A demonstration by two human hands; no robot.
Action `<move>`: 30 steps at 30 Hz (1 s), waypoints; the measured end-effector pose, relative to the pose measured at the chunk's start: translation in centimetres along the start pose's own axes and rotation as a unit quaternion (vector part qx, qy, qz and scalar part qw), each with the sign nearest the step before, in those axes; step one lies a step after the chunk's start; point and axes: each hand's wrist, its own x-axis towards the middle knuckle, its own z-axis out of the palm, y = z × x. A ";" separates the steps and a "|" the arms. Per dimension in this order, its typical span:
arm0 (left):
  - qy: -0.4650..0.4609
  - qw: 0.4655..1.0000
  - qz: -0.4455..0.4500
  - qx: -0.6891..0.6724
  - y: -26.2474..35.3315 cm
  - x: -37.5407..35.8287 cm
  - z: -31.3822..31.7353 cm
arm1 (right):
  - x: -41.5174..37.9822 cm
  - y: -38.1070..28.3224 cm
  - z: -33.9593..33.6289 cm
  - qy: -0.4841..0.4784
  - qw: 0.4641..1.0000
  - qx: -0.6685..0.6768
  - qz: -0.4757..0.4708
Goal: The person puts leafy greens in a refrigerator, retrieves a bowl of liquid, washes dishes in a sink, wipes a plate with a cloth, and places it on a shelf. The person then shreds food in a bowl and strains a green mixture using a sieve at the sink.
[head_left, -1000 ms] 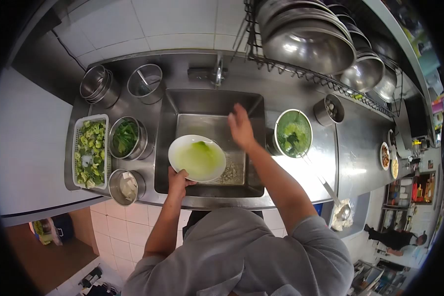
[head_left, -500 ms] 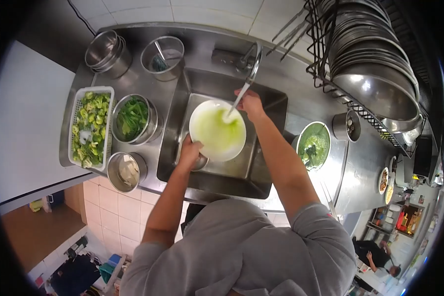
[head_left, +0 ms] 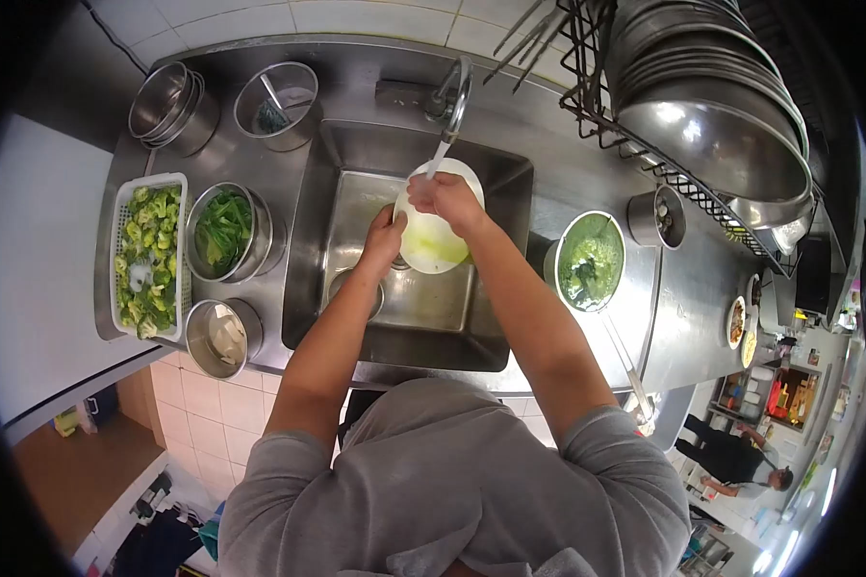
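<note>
A white bowl (head_left: 440, 231) is tilted over the metal sink (head_left: 414, 341), with yellow-green liquid on its lower inner side. My left hand (head_left: 385, 240) grips its left rim, thumb on the edge. My right hand (head_left: 450, 200) is over the bowl's upper part, under the stream from the faucet (head_left: 464, 91). Its fingers are curled, and anything between them is hidden. Beneath my left forearm, a round metal container (head_left: 364, 294) shows partly in the sink.
Left of the sink stand a white basket (head_left: 184, 260) of broccoli, a metal pot (head_left: 269, 236) of green leaves and a pot (head_left: 223, 338) with pale pieces. At right are a long-handled strainer (head_left: 590, 260) of greens and a rack (head_left: 664, 173) of metal bowls. A person (head_left: 731, 457) stands far right.
The bowl has tipped from nearly level to steeply tilted, and less liquid shows in it. My right hand has moved from beside the faucet's end to under the water, over the bowl.
</note>
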 end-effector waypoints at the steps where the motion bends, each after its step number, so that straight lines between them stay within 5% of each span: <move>1: 0.004 1.000 0.003 -0.004 0.3 0.9 0.2 | -0.2 -0.5 0.5 -0.001 1.000 0.008 0.001; 6: -0.027 0.990 0.054 -0.125 -0.6 6.6 0.7 | -0.7 -2.5 4.3 -0.023 0.999 0.018 -0.023; 7: -0.015 0.964 0.246 -0.099 -2.1 7.4 1.8 | -0.9 -3.6 5.5 -0.029 0.999 -0.023 -0.033; 8: 0.079 0.908 0.369 0.181 -4.7 9.8 1.2 | -0.8 -4.4 7.0 -0.039 0.996 -0.066 -0.043; 10: 0.186 0.816 0.398 0.377 -5.6 12.0 2.2 | 0.3 -6.7 9.8 -0.059 0.990 -0.115 -0.060; 12: 0.037 0.919 0.322 0.227 -0.7 7.3 3.6 | 1.7 -9.1 13.0 -0.056 0.910 -0.327 -0.249; 14: -0.058 0.911 0.205 0.352 7.0 2.7 3.6 | 4.3 -10.9 16.6 -0.063 0.890 -0.344 -0.292; 16: -0.020 0.929 0.229 0.289 8.0 1.2 4.0 | 7.9 -12.1 19.9 -0.067 0.871 -0.354 -0.334; 18: 0.016 0.942 0.250 0.226 7.2 0.2 2.9 | 12.0 -12.4 22.9 0.028 0.760 -0.502 -0.411; 19: 0.032 0.937 0.262 0.228 6.4 -0.2 2.0 | 12.8 -13.3 24.3 0.022 0.762 -0.499 -0.413; 21: 0.052 0.933 0.270 0.233 4.4 -1.2 -0.1 | 14.5 -15.0 26.2 0.003 0.727 -0.644 -0.237; 25: 0.120 0.960 0.154 0.199 0.6 -4.6 -4.1 | 20.0 -13.3 27.8 -0.036 0.728 -0.663 -0.173; 28: 0.198 0.971 0.105 0.089 -2.8 -4.6 -5.7 | 19.3 -13.3 28.1 0.024 0.797 -0.549 -0.251; 30: 0.240 0.970 0.031 -0.009 -5.2 -4.2 -6.5 | 16.9 -14.7 27.2 0.048 0.797 -0.516 -0.310</move>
